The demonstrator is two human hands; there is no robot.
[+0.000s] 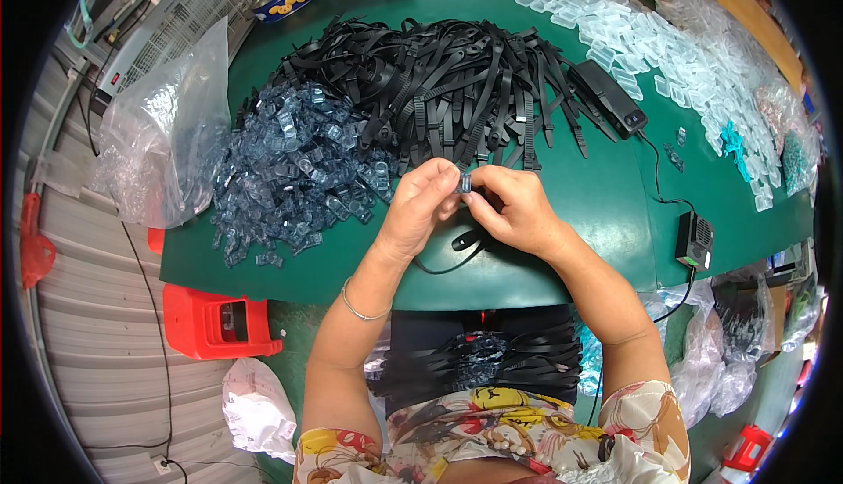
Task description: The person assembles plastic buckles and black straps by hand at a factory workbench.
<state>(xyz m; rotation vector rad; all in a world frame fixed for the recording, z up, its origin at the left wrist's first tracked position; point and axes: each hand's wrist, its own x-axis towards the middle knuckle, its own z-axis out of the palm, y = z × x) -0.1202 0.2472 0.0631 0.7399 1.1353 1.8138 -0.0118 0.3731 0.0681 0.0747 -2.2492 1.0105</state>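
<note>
Over the green table (606, 221), my left hand (420, 201) and my right hand (514, 207) meet, both closed in a pinch. Between their fingertips is a small translucent blue-grey plastic buckle (464, 183). A thin black strap (455, 265) with a holed end loops below the hands on the tabletop; whether it joins the buckle is hidden by my fingers. Just beyond my hands lies a large heap of black ribbed straps (457, 80). To the left of them is a pile of similar blue-grey buckles (299, 164).
Clear plastic cases (615, 32) spread along the far right. A black device (608, 98) is wired to a power adapter (695, 240) near the right edge. A clear bag (162, 133) stands at left, a red stool (198, 322) below. More finished-looking straps (536, 363) lie across my lap.
</note>
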